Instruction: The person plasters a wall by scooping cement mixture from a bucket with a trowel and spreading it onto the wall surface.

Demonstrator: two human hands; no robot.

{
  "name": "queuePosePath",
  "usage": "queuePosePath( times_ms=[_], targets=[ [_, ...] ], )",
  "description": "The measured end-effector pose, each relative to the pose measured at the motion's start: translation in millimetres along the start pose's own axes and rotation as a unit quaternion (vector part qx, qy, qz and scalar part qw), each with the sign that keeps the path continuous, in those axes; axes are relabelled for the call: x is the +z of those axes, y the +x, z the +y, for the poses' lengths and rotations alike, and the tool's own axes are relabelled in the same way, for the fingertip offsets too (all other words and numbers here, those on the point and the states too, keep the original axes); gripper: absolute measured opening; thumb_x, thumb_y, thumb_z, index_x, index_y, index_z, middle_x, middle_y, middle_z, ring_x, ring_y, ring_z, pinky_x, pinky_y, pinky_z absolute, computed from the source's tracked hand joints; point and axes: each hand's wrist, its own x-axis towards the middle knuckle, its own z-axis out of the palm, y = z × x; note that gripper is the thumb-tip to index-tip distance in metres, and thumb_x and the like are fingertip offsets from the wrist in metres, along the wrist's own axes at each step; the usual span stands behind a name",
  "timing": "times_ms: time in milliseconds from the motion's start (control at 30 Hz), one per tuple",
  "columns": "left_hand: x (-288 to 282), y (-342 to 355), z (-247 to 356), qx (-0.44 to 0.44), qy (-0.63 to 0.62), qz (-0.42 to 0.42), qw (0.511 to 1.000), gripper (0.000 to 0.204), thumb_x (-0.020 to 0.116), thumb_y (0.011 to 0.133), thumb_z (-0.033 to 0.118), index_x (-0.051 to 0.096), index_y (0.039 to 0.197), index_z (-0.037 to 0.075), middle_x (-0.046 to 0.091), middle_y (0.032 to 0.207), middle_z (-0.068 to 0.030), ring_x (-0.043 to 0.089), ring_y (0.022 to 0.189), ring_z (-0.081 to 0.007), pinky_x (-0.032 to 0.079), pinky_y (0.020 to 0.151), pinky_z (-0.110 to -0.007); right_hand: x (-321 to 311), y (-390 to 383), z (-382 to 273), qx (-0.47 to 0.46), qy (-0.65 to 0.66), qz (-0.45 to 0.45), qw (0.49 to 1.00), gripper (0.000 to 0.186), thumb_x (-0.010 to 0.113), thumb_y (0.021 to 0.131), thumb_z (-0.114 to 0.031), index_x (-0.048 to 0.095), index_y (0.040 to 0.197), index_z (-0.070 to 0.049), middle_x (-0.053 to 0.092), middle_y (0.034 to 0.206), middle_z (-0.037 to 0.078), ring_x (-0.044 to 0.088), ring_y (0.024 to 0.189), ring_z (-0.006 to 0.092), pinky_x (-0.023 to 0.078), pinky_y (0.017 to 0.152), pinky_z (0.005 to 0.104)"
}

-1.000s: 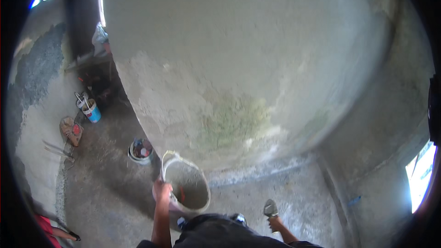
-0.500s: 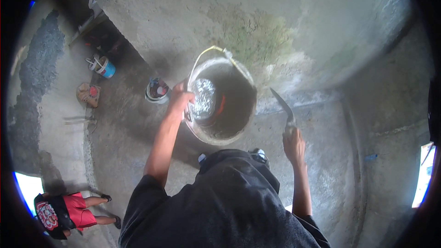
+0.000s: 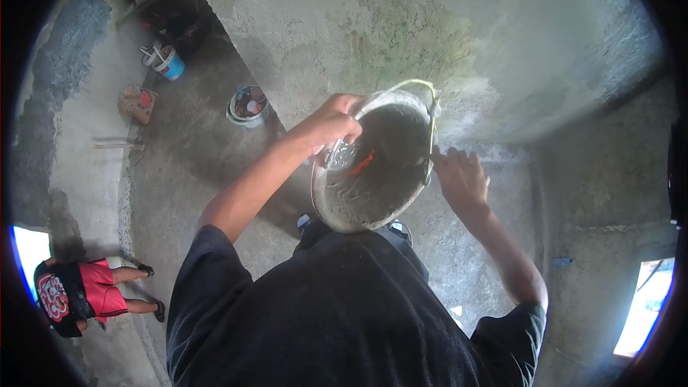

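Note:
My left hand [image 3: 335, 123] is closed on the upper left rim of a large bucket [image 3: 401, 208] and holds it tilted in front of me. Wet grey mortar coats the inside, with a shiny patch near my left fingers and an orange-red streak beside it. A yellowish wire handle [image 3: 423, 83] arches over the far side. My right hand [image 3: 462, 178] is at the bucket's right rim, its fingers wrapped round what looks like a trowel. Only the end of the trowel's grip [image 3: 488, 180] shows past the hand; its blade is hidden or lost against the dark inside.
A rough plastered wall [image 3: 502, 36] rises ahead. On the floor to the left stand a filled pail [image 3: 247, 116], a blue-and-white pail [image 3: 169, 64] and a torn bag [image 3: 136, 103]. A person in red shorts [image 3: 104, 288] is at the lower left.
My right hand has brought the trowel up and left to the bucket's rim. The bucket has moved right and tilted more, with my left hand moving up and right along with it.

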Motion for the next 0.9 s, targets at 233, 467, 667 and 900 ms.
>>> queuePosePath(
  times_ms=[233, 467, 667, 900],
  targets=[
    [21.3, 9.8, -8.6, -0.013, 0.119, -0.025, 0.992, 0.054, 0.048, 0.055, -0.007, 0.061, 0.107, -0.003, 0.050, 0.068, -0.0023, 0.045, 0.056, -0.0084, 0.034, 0.047, -0.025, 19.6, 20.5, -26.0, -0.084, -0.064, 0.025, 0.994, 0.021, 0.056, 0.076, -0.014, 0.059, 0.094, -0.004, 0.053, 0.083, 0.006, 0.051, 0.083, 0.0193, 0.038, 0.075, 0.0322],
    [30.1, 3.6, -4.3, -0.014, 0.162, -0.022, 0.986, 0.043, 0.050, 0.053, -0.002, 0.062, 0.094, -0.001, 0.048, 0.061, -0.0023, 0.047, 0.057, -0.0120, 0.033, 0.049, -0.029, 13.5, 43.6, -40.1, -0.106, -0.154, -0.083, 0.979, 0.018, 0.056, 0.079, -0.016, 0.065, 0.091, -0.007, 0.056, 0.088, 0.008, 0.051, 0.089, 0.0216, 0.035, 0.079, 0.0368],
    [26.7, 3.7, -11.2, -0.024, 0.134, -0.044, 0.990, 0.041, 0.049, 0.052, -0.005, 0.060, 0.091, -0.004, 0.047, 0.063, -0.0014, 0.044, 0.055, -0.0099, 0.032, 0.047, -0.026, -14.1, 53.9, -58.7, -0.175, -0.227, -0.176, 0.942, 0.015, 0.056, 0.080, -0.015, 0.067, 0.089, -0.009, 0.058, 0.083, 0.005, 0.052, 0.089, 0.0200, 0.033, 0.080, 0.0366],
    [15.9, 6.3, -23.5, -0.013, 0.065, -0.074, 0.995, 0.042, 0.049, 0.055, -0.005, 0.061, 0.095, -0.005, 0.049, 0.062, 0.0003, 0.044, 0.051, -0.0070, 0.031, 0.044, -0.023, -7.2, 57.9, -66.4, -0.217, -0.225, -0.203, 0.928, 0.016, 0.056, 0.082, -0.016, 0.070, 0.089, -0.011, 0.061, 0.083, 0.003, 0.054, 0.089, 0.0187, 0.030, 0.087, 0.0369]
  ],
)
